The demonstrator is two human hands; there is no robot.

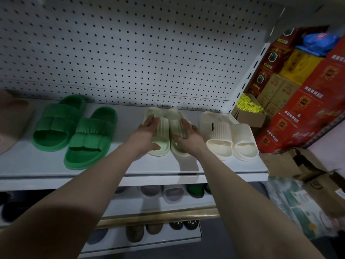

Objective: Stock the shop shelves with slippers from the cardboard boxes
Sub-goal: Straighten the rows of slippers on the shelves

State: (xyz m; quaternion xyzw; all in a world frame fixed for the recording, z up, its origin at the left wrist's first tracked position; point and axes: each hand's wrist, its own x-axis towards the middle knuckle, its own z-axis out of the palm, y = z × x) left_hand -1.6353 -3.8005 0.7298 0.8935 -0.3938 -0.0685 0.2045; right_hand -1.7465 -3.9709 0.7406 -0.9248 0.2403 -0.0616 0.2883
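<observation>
Slippers (164, 128), a pale green pair, sit side by side on the top shelf (158, 166), toes toward the near edge, between a green pair (74, 128) on the left and a cream pair (227, 137) on the right. The left hand (147, 131) lies on the left slipper's strap, its fingers (151, 120) nearly straight and the thumb spread toward the toe. The right hand (188, 135) lies on the right slipper, its fingers (186, 125) loosely laid over the strap. Cardboard boxes (298, 165) stand low on the right.
</observation>
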